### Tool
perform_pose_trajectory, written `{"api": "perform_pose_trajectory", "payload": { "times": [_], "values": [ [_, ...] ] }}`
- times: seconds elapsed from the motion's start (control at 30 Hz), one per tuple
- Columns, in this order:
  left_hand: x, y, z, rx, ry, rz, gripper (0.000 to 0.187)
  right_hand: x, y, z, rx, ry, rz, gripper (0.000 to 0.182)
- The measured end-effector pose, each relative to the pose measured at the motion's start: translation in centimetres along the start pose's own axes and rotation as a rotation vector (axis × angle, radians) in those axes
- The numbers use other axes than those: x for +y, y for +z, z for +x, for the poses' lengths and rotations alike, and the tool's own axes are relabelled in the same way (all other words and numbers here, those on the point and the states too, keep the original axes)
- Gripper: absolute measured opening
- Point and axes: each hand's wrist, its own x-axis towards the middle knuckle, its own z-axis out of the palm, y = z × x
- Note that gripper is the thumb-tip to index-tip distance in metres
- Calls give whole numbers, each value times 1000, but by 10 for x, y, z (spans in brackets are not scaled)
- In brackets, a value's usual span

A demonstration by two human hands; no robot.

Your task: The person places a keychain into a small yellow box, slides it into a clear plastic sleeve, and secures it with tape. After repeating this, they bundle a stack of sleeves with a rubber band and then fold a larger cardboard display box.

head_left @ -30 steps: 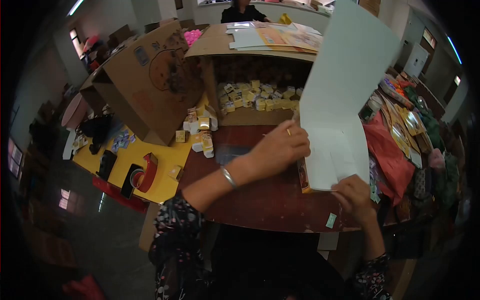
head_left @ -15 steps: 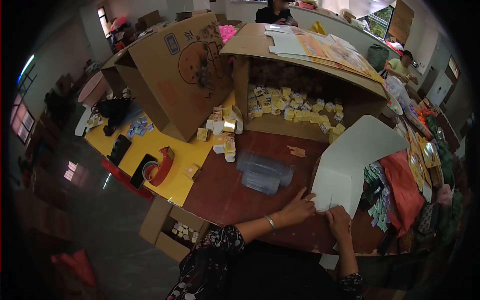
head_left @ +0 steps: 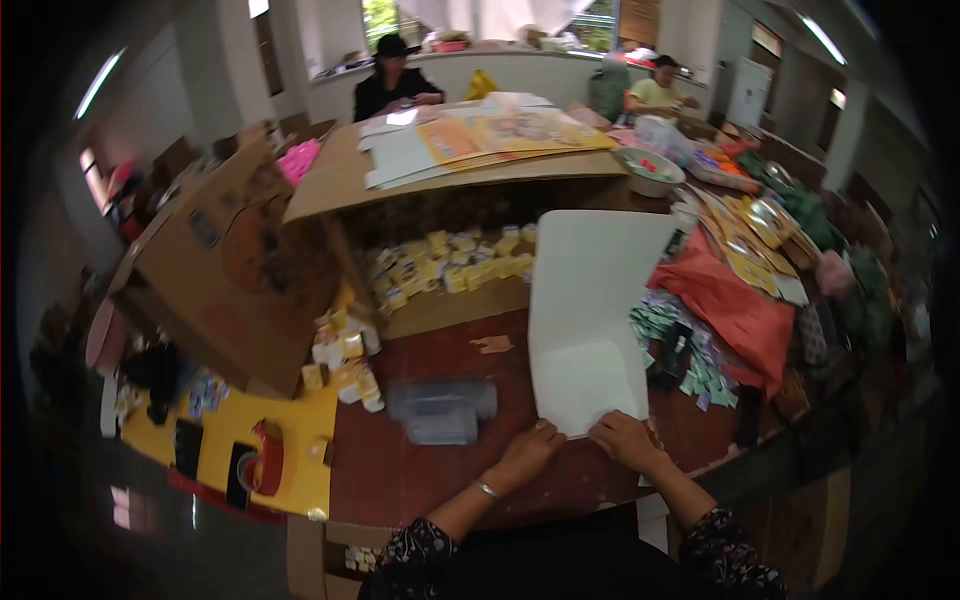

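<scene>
A large white folded card box point(head_left: 585, 320) stands upright on the dark red table point(head_left: 430, 355), its tall panel rising away from me. My left hand point(head_left: 530, 452) closes on its near left corner, fingers bent. At the near edge, my right hand point(head_left: 622, 440) grips the card with its fingers over the rim. Clear plastic containers point(head_left: 442, 411) lie left of the hands. Behind, an open carton point(head_left: 440, 312) holds many small yellow and white boxes point(head_left: 460, 262).
Printed flat cards point(head_left: 500, 135) lie on the carton. Red plastic point(head_left: 735, 315) and green packets point(head_left: 705, 375) are at the right. A red tape dispenser point(head_left: 268, 458) sits on yellow card at the left. Two people point(head_left: 392, 80) point(head_left: 658, 92) sit behind.
The view has swung to the right and up. My left hand has closed on the card's corner, where its fingers were spread before. My right hand remains at the card's near edge.
</scene>
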Motion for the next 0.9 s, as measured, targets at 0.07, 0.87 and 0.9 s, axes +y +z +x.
{"api": "perform_pose_trajectory", "payload": {
  "times": [0.07, 0.87, 0.9],
  "values": [
    [11, -12, 1, 7, 48, 32, 14, 0, 0, -5, 22, -32, -55, 14],
    [-90, -415, 157, 390, 32, 588, 9, -76, -158, 108, 341, -105, -9, 37],
    [-112, -429, 153, 349, 26, 623, 13, -69, -143, 97, 286, -21, 7, 36]
  ]
}}
